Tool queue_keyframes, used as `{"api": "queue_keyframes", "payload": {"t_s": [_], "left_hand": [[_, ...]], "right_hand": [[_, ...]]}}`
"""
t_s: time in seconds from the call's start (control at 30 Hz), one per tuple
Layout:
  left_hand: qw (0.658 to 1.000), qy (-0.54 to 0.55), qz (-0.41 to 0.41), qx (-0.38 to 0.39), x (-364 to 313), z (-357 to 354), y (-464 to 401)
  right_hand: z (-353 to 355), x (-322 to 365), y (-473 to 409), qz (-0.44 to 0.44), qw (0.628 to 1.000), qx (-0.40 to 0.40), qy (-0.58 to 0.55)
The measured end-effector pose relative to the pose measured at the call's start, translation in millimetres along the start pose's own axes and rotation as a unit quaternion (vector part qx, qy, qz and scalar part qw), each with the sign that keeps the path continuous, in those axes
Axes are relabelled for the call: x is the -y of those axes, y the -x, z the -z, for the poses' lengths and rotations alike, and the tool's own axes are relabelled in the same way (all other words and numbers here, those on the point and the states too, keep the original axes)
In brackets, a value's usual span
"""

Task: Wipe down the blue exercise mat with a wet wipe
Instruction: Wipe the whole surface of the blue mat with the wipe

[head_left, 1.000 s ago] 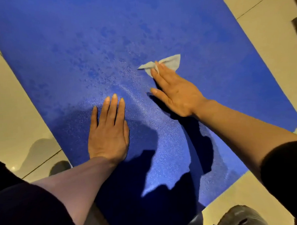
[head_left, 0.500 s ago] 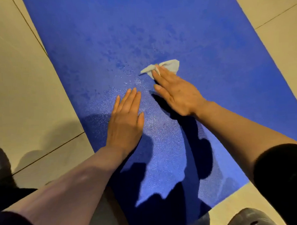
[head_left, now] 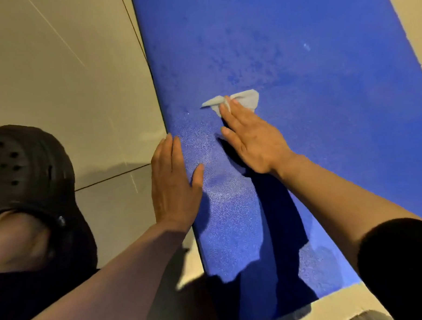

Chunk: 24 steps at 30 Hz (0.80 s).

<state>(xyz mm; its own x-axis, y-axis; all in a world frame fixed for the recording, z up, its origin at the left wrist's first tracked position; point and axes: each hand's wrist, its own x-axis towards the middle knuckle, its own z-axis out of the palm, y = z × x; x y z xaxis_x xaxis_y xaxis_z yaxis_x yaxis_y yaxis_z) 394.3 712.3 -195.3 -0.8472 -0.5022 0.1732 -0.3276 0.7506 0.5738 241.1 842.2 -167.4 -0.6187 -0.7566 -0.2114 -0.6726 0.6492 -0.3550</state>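
Blue pebbled mat [head_left: 312, 131] | right hand [head_left: 252, 138] flat, pressing crumpled wipe [head_left: 247, 99] | left hand [head_left: 173, 185] flat, holding nothing

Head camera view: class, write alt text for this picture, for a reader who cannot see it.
A person's right hand presses a wet wipe flat onto a blue exercise mat with straight fingers. The left hand rests flat on the mat's left edge. A black clog stands on the pale tiled floor beside it.

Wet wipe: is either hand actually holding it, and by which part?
Not gripped. The right hand presses the wet wipe against the mat with straight fingertips on its middle. The left hand lies flat at the mat's edge, holding nothing.
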Motion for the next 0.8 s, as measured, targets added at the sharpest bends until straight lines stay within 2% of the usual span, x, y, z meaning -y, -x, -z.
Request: {"api": "queue_keyframes", "payload": {"t_s": [0.1,0.33,0.6,0.67,0.8], "left_hand": [[0.999,0.012,0.037,0.001,2.6,3.9,1.9],[0.997,0.049,0.044,-0.026,7.5,3.6,-0.8],[0.994,0.044,0.089,-0.043,2.4,1.5,-0.9],[0.994,0.049,0.090,-0.047,0.4,1.5,-1.0],[0.995,0.060,0.068,-0.045,6.9,2.4,-4.1]], "right_hand": [[-2.5,0.4,7.7,-0.077,0.997,-0.028,-0.008],[-15.4,47.5,-11.6,0.071,0.997,0.020,-0.004],[-3.8,66.4,-101.1,0.039,0.997,0.046,-0.045],[-6.2,63.1,-80.8,0.071,0.995,0.055,-0.041],[-5.2,51.6,-29.6,0.190,0.978,0.087,-0.019]]}}
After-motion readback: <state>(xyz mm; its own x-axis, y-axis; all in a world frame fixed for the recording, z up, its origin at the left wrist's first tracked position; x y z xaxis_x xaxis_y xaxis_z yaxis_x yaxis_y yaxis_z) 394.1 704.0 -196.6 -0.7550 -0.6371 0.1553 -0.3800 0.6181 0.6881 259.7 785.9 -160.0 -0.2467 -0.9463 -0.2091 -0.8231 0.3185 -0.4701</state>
